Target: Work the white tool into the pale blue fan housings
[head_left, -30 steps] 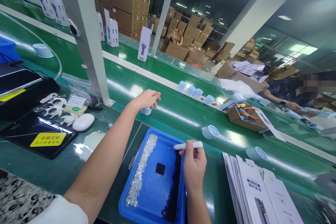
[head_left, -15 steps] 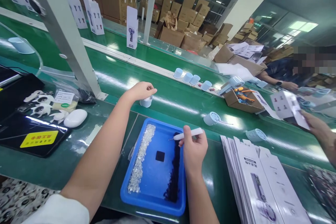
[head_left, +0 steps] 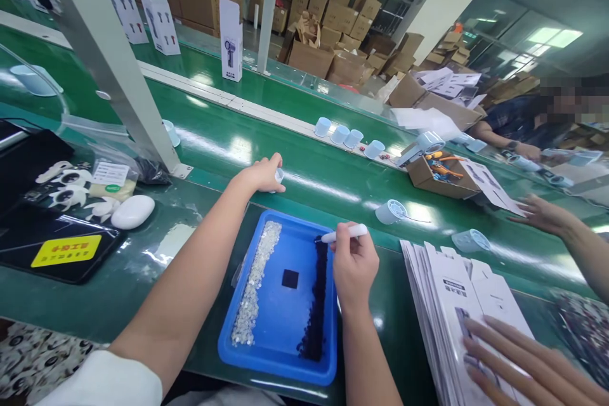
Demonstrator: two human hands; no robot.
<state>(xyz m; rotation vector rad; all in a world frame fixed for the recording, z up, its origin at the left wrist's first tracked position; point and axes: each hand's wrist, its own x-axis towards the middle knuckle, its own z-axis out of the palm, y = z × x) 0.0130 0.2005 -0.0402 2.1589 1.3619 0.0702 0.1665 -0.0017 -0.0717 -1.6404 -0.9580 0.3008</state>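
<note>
Lower centre of the frame: a blue tray [head_left: 280, 355] lies on the green surface [head_left: 143, 292], holding a strip of small clear pieces [head_left: 254, 282] along its left side, a dark strip [head_left: 316, 304] along its right side and one small black square [head_left: 290, 278] between them. Lower right: a fanned stack of flat white cartons [head_left: 457, 304], with another person's fingers [head_left: 504, 349] resting on it. Just above the tray's right part, the right hand [head_left: 353, 266] has its fingers clamped on a white pen-like tool [head_left: 343, 233], which lies nearly level with its tip pointing left over the top end of the dark strip. At centre, beyond the tray's far edge, the left hand [head_left: 261, 174] rests on the green conveyor belt [head_left: 323, 184] with its fingers curled around a small pale-blue cup [head_left: 278, 175] — only part of the cup shows past the knuckles. Left of the frame: a white oval case [head_left: 132, 212] and small white parts beside a black mat with a yellow label [head_left: 65, 250]. Right of centre on the belt, two pale-blue round parts [head_left: 391, 210] lie on their sides, and a second outside hand [head_left: 545, 216] reaches in from the right edge. Farther back — a row of pale-blue cups [head_left: 347, 136], an open brown box [head_left: 440, 177], upright white product boxes [head_left: 231, 41] at upper left, and stacked cardboard cartons [head_left: 342, 19] at upper centre.
</note>
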